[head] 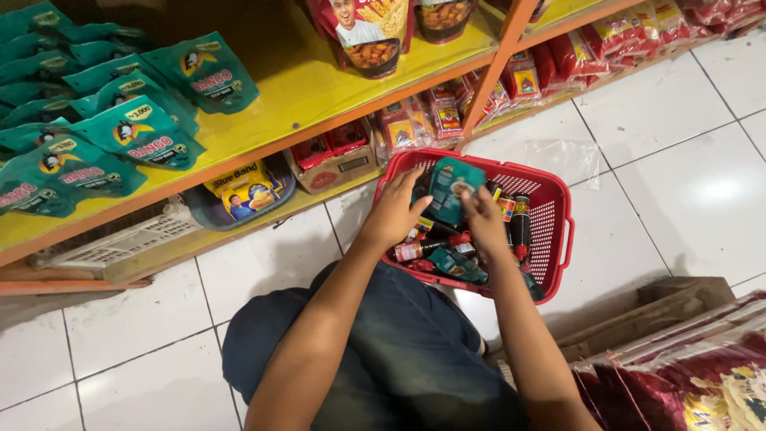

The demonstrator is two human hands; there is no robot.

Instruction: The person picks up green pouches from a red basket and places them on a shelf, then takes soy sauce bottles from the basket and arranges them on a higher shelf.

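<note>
A red plastic shopping basket [558, 231] stands on the white tiled floor in front of my knees, filled with small bottles with red caps [431, 249] and green pouches. Both my hands are over the basket. My left hand [396, 214] and my right hand [483, 219] together hold a green pouch [452, 187] upright above the basket's contents, left fingers on its left edge, right fingers on its lower right corner. Another green pouch [459, 265] lies in the basket under my right wrist.
A yellow shelf with orange frame [319, 88] holds rows of green pouches [120, 136] at left and red snack bags [367, 32] further back. Lower shelf holds red packets, a cardboard box [335, 168] and a dark tub. A cardboard box and red sacks [694, 367] sit at right.
</note>
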